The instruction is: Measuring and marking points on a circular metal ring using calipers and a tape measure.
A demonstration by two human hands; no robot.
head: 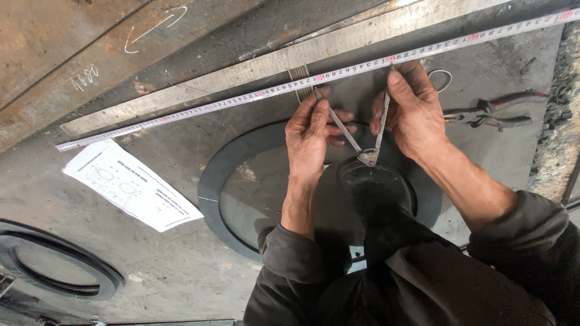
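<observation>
A metal divider compass [361, 134] is spread open with its two points set on a white measuring tape [254, 95] stretched across a steel plate. My left hand [311, 130] pinches the left leg near its tip. My right hand [408, 108] grips the right leg, its tip on the tape. The compass hinge sits low between my hands, over a dark steel ring [211, 181] that lies flat on the plate. My dark boot [371, 184] rests inside the ring.
A flat steel bar [199, 86] lies just beyond the tape. A printed paper sheet [130, 186] rests to the left. Red-handled pliers [492, 111] and a small wire loop [440, 78] lie right. Another dark ring [60, 265] sits at the lower left.
</observation>
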